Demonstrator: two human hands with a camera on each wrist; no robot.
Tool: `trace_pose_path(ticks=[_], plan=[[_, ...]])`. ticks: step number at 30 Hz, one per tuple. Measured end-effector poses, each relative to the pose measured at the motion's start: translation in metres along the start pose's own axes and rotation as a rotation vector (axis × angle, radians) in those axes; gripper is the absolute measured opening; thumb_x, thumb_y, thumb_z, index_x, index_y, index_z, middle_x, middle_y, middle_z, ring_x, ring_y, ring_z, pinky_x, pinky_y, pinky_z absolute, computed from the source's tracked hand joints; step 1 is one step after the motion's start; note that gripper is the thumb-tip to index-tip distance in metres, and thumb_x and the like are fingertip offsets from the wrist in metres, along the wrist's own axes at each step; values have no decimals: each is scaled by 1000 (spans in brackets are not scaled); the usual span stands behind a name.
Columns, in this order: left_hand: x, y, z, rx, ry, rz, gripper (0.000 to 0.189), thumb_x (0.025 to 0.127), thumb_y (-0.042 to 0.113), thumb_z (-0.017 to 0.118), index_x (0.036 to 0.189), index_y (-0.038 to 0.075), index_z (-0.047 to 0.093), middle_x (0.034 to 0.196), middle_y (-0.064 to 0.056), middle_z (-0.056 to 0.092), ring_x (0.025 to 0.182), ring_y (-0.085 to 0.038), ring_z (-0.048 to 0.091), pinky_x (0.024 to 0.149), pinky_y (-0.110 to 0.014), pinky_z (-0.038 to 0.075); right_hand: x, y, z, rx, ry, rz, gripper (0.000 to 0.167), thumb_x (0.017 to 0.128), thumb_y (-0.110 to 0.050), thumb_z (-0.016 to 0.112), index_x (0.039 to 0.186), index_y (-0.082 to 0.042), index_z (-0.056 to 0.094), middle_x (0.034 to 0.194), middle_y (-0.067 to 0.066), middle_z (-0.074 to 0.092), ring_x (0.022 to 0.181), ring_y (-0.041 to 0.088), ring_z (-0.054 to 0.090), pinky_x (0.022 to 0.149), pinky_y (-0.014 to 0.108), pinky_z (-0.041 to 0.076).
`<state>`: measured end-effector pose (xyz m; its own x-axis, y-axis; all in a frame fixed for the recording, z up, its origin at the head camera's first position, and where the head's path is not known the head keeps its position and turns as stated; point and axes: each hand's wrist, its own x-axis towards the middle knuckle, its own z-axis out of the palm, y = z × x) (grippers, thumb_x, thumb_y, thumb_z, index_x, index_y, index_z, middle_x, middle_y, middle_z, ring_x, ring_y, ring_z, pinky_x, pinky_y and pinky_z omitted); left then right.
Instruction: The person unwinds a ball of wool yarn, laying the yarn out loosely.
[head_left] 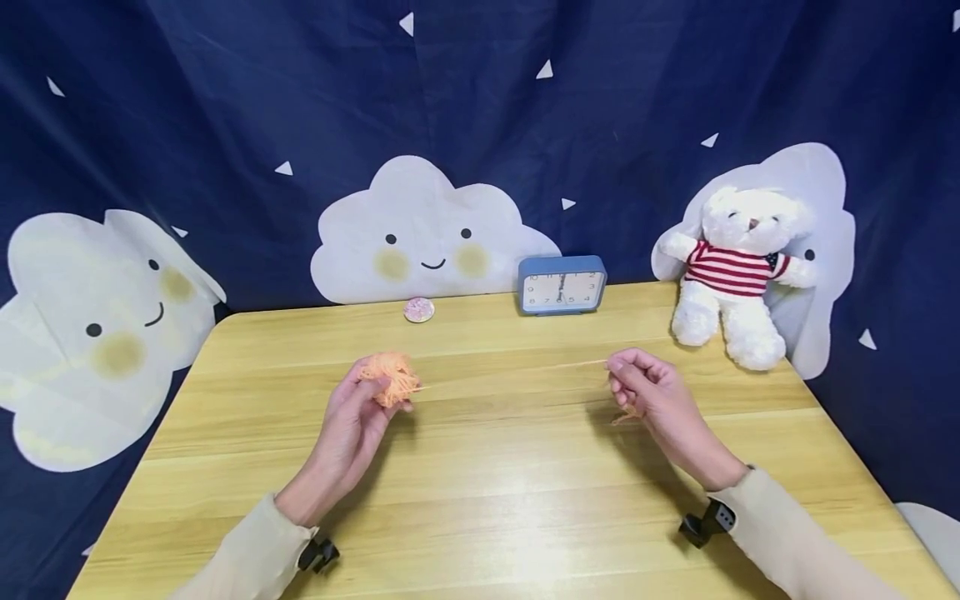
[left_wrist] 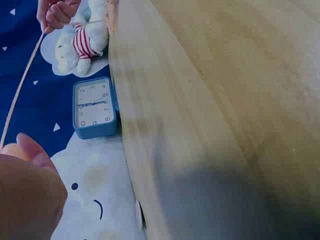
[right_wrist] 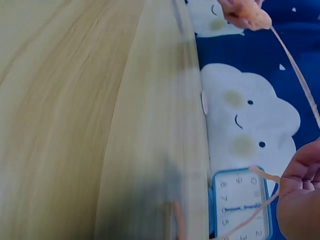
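My left hand grips a fuzzy ball of orange yarn above the left half of the table. From the ball a strand of yarn stretches across to my right hand, which pinches it between thumb and fingers. A loose tail of yarn hangs down below the right hand. The left wrist view shows only part of the left hand, with the ball mostly hidden behind it. In the right wrist view the right hand is cut off at the edge.
A wooden table lies beneath both hands. Along its back edge stand a blue clock and a round pinkish disc. A white teddy bear in a striped shirt sits at the back right. Behind hangs a dark blue curtain with clouds.
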<state>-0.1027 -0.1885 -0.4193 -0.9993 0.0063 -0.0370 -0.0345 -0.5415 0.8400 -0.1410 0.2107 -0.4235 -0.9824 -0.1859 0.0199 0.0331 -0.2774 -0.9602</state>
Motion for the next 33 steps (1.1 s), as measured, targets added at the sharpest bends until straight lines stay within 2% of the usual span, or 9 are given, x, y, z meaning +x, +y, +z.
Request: trace_pose_path(ticks=[3, 8, 13, 17, 23, 26, 29, 33], plan=[[0, 1, -1, 10, 11, -7, 28, 111, -1, 52, 139, 2, 52, 131, -11, 60, 99, -19, 64, 76, -27, 57, -3, -3, -10, 34, 22, -26, 15, 112, -5, 61, 102, -2, 72, 84, 2, 67, 70, 8, 60, 61, 17, 54], [0, 0, -4, 43, 16, -37, 33, 111, 2, 59, 143, 1, 50, 126, -9, 62, 94, -15, 63, 74, -23, 57, -6, -10, -27, 74, 86, -86, 21, 112, 0, 58, 100, -5, 74, 84, 2, 67, 71, 8, 60, 63, 17, 54], [0, 0, -8, 66, 5, -40, 31, 111, -1, 55, 141, 0, 54, 127, -10, 63, 96, -18, 66, 76, -26, 59, -4, -12, -45, 112, 120, -131, 22, 111, 3, 57, 100, -4, 75, 85, 3, 69, 70, 9, 62, 63, 17, 55], [-2, 4, -10, 80, 48, -19, 29, 110, -4, 53, 138, 1, 60, 130, -11, 64, 104, -20, 69, 81, -28, 61, -3, -11, -57, 119, 131, -129, 22, 111, 3, 57, 101, -3, 76, 86, 4, 70, 72, 9, 63, 64, 17, 56], [-1, 5, -9, 145, 129, -5, 21, 112, 0, 56, 130, 3, 67, 121, -6, 65, 101, -13, 67, 88, -27, 61, -4, -9, -69, 67, 136, -114, 19, 111, 0, 59, 104, -3, 76, 86, 3, 69, 72, 9, 63, 64, 18, 56], [0, 4, -9, 96, 127, 24, 23, 111, -4, 52, 122, 6, 70, 119, -6, 64, 102, -12, 66, 91, -26, 60, -3, -8, -73, 27, 140, -99, 16, 111, -1, 61, 105, -1, 75, 86, 3, 68, 71, 10, 63, 64, 18, 55], [1, 4, -10, 7, 97, 68, 26, 108, -8, 47, 113, 6, 69, 117, -7, 63, 103, -13, 65, 94, -25, 58, -2, -7, -77, -17, 171, -63, 14, 111, -3, 62, 106, -1, 75, 86, 2, 68, 70, 10, 62, 64, 19, 55], [1, 7, -12, -94, 63, 108, 25, 107, -10, 42, 110, 2, 64, 120, -11, 60, 107, -17, 64, 99, -28, 57, -1, -5, -86, -70, 234, 3, 16, 111, -4, 63, 103, -4, 77, 84, 0, 68, 69, 9, 61, 62, 19, 55]])
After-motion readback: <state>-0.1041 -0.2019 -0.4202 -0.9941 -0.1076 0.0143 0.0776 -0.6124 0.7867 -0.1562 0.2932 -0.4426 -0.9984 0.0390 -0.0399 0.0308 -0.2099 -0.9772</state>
